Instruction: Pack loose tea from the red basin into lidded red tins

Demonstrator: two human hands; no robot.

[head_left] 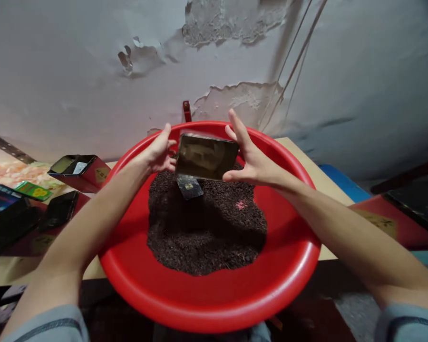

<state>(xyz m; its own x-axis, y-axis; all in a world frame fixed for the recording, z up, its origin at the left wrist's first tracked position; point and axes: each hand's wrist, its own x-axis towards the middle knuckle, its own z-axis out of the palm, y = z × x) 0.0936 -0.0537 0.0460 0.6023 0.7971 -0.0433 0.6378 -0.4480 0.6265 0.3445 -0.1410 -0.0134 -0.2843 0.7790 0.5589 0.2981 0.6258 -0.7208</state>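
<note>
My left hand [161, 153] presses its curled fingers to the left end of a rectangular tin box [209, 156]. My right hand [248, 159] grips the other end, thumb at the lower corner and fingers spread along the top. The box is tilted, showing a shiny, gold-brown face with a dark rim. Below it, a heap of dark, loose, leaf-like shreds [207, 237] lies in a large round red basin [292, 266]. A small dark patterned packet [191, 187] rests on the heap, just under the box. A pinkish patch [241, 204] shows among the shreds.
Left of the basin stand a red box with a black rim [80, 172], more dark boxes [59, 211] and a green-yellow packet [34, 191]. Another red box [395, 218] is at right. The pale table [330, 190] meets a peeling wall [92, 85] with hanging cords [299, 52].
</note>
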